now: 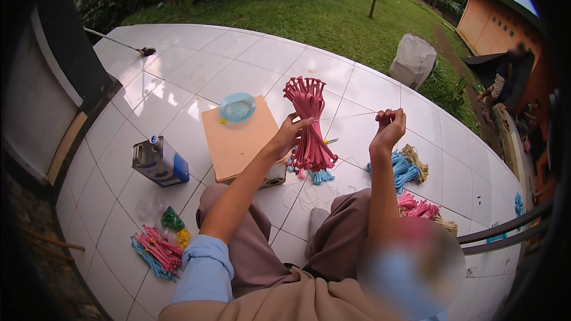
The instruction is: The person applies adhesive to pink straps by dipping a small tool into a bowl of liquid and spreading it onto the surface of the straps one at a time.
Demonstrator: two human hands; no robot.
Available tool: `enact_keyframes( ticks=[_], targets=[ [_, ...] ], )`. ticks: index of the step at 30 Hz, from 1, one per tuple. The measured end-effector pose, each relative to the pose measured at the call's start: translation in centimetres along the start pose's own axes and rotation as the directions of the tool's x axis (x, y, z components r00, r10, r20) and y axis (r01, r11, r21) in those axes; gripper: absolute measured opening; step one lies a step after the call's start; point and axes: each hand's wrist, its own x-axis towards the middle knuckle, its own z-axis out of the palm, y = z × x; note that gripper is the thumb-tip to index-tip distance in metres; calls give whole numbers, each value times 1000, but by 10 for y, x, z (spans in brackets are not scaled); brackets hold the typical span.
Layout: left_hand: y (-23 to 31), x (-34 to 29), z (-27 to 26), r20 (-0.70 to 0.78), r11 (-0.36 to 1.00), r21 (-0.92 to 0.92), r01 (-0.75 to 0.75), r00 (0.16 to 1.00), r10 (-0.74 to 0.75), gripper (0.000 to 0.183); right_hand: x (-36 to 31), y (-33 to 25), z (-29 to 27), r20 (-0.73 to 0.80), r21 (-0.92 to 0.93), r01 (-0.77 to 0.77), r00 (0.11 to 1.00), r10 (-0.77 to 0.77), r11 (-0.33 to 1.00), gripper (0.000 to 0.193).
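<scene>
My left hand [289,134] is closed around the waist of a bundle of pink straps with knobbed ends [309,104], which fans out above and below my fingers. A thin pale string [354,116] runs from the bundle's middle to the right, stretched nearly straight. Its far end is pinched in the closed fingers of my right hand [390,125]. Behind the pink bundle, a small tool with a yellow part [331,141] is partly visible. More loose string [306,197] lies in curls on the tiles between my knees.
At my left are a metal can [172,169], pink straps [159,248] and a green packet [172,219]. A blue dish [238,107] rests on a peach board [235,148]. Blue bundles [395,169], beige bundles [419,163] and pink bundles [419,207] lie right. A person [505,77] is far right.
</scene>
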Motion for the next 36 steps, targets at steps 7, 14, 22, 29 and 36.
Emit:
enact_keyframes(
  ticks=[7,14,22,29,36],
  targets=[
    [-1,0,-2,33,997,67,32,999,-34,44,-18,35,1,551,-597,255,819,158,761,28],
    [3,-4,-6,25,996,91,3,1000,-6,49,-48,58,4,719,-684,411,519,462,603,30],
    [5,-4,-15,363,982,-99,160,925,-114,59,-50,42,15,774,-602,507,560,295,618,20],
    [10,-3,-23,411,981,-50,188,899,-151,60,-59,46,18,885,-447,734,445,134,511,18],
    [3,-1,-29,244,996,-12,85,967,-80,56,-68,45,26,962,-269,904,268,49,332,9]
  ],
)
